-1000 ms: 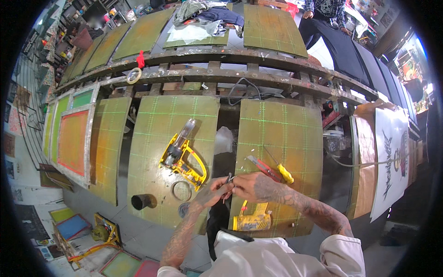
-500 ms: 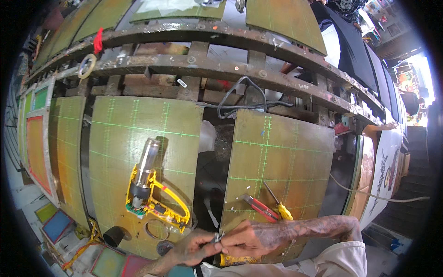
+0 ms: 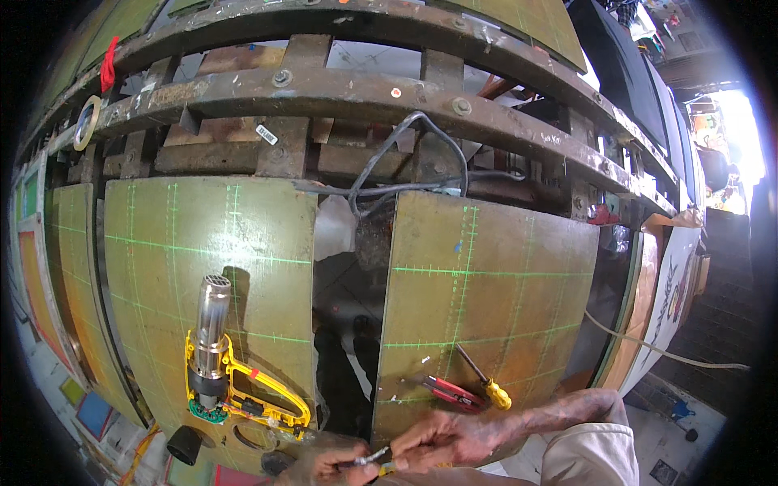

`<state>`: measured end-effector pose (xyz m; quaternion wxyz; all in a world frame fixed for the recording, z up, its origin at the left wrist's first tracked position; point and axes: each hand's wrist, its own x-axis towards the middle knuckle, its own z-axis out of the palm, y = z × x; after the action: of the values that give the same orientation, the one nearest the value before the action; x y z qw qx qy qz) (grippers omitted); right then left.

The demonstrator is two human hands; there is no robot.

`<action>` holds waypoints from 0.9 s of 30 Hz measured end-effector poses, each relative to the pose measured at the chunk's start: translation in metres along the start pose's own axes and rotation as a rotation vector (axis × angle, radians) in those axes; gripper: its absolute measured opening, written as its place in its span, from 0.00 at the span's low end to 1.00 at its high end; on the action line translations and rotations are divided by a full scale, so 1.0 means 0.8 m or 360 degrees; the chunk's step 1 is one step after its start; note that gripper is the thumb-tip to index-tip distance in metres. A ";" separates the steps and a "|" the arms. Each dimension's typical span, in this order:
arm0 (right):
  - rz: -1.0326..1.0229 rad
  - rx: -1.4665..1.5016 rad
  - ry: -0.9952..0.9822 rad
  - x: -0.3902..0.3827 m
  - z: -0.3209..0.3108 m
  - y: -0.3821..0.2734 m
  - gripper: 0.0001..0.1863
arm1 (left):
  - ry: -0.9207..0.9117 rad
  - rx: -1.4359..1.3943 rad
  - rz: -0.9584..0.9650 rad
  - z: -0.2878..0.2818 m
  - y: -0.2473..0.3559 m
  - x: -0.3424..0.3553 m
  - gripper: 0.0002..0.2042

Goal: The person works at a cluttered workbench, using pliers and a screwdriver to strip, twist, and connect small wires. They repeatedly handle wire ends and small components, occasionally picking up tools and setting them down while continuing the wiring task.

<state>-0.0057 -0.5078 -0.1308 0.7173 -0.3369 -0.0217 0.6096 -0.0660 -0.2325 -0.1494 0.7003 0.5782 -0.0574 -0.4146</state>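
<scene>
While your two bare hands meet low in view, near the bottom edge, their fingertips close on one little thing between them. Your left hand (image 3: 331,462), somewhat blurred, is curled with thumb and fingers pinched on a small dark-and-silver piece (image 3: 373,456). Your right hand (image 3: 444,440) is curled too, its fingertips drawn together at the right end of that piece. The lower part of both hands is cut off or too blurred to make out.

From your hands, at 2 o'clock, you have a red flat-bodied cutter (image 3: 454,394), and just beyond it a screwdriver with a yellow handle (image 3: 498,395), its dark shaft slanting up and left. At 10 o'clock lies an opened yellow plastic tool shell with a silver metal barrel (image 3: 210,356), the barrel pointing away from you. At 9 o'clock, a thin round ring (image 3: 243,445) lies flat, and farther out is a short black cylinder (image 3: 185,445), tilted.

The shell rests on an olive board marked with green lines (image 3: 162,267); the cutter and screwdriver lie on a similar olive board at 1 o'clock (image 3: 486,243). Far off at 12 o'clock, a loop of grey cable (image 3: 416,117) stands against a worn brown metal rail (image 3: 340,89). Toward 11 o'clock, a roll of pale tape (image 3: 81,144) hangs near a red cloth strip (image 3: 109,65).
</scene>
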 end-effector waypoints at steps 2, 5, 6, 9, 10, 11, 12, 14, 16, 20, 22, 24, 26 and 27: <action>-0.0010 -0.0369 0.0075 -0.003 -0.025 -0.026 0.11 | 0.0025 -0.0244 -0.0322 -0.001 0.035 0.033 0.15; -0.0428 -0.0904 0.0330 0.007 -0.038 -0.040 0.10 | 0.0310 -0.0476 -0.0368 0.011 0.029 0.048 0.15; -0.0490 -0.1133 0.0382 0.007 -0.045 -0.034 0.08 | 0.0311 -0.0514 -0.0411 0.010 0.039 0.055 0.16; -0.0518 -0.1276 0.0645 0.007 -0.035 -0.061 0.08 | 0.0380 -0.0672 -0.0344 0.015 0.044 0.068 0.17; -0.0517 -0.1299 0.0624 0.008 -0.034 -0.064 0.09 | 0.0406 -0.0746 -0.0302 0.018 0.042 0.067 0.17; -0.0516 -0.1321 0.0606 0.008 -0.031 -0.066 0.11 | 0.0437 -0.0741 -0.0289 0.018 0.042 0.061 0.17; -0.0519 -0.1354 0.0601 0.007 -0.031 -0.068 0.12 | 0.0453 -0.0733 -0.0268 0.018 0.042 0.060 0.17; -0.0822 -0.1577 0.0582 0.018 -0.031 -0.057 0.14 | 0.0485 -0.0756 -0.0222 0.020 0.042 0.059 0.17; -0.0918 -0.1836 0.0729 0.022 -0.027 -0.052 0.16 | 0.0525 -0.0848 -0.0198 0.024 0.042 0.060 0.17; -0.0922 -0.1924 0.1241 0.005 -0.019 -0.051 0.18 | 0.0737 -0.0859 -0.0164 0.025 0.045 0.066 0.18; -0.0933 -0.1737 0.1219 -0.003 -0.009 -0.045 0.25 | 0.0673 -0.0934 -0.0076 0.020 0.038 0.063 0.15; -0.0739 -0.1741 0.1210 0.004 0.018 -0.037 0.27 | 0.0634 -0.0914 -0.0087 0.023 0.041 0.067 0.15; -0.0666 -0.1694 0.1334 0.012 0.040 -0.031 0.30 | 0.0586 -0.0812 -0.0100 0.024 0.043 0.065 0.15; -0.0705 -0.1712 0.1386 0.012 0.041 -0.035 0.31 | 0.0569 -0.0799 -0.0054 0.027 0.044 0.064 0.15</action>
<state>0.0064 -0.4853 -0.0944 0.5026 -0.8428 -0.0986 0.1655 -0.0272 -0.2827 -0.1327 0.8133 0.4517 0.1806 -0.3192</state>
